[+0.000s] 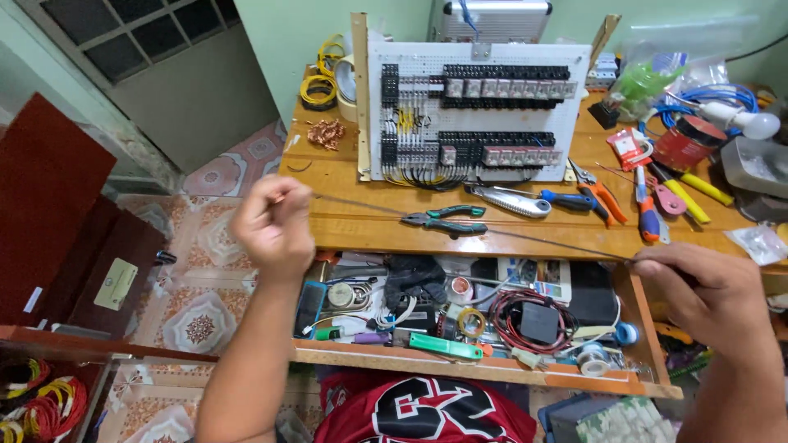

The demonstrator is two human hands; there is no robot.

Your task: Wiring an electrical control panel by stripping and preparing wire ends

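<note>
The thin wire [468, 226] runs taut between my two hands, above the table [353, 226] edge and the open drawer [460, 369]. In the head view, my left hand [272, 223] is closed in a fist, pinching one end; my right hand [706, 287] grips the other end, lower and farther out. I count one wire, one pair of green-handled pliers [443, 220] lying just behind it, and one white panel [476, 111] of relays upright farther back.

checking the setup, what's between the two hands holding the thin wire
In the head view, the thin wire spans from left hand to right hand, crossing green-handled pliers on the wooden bench.
</note>
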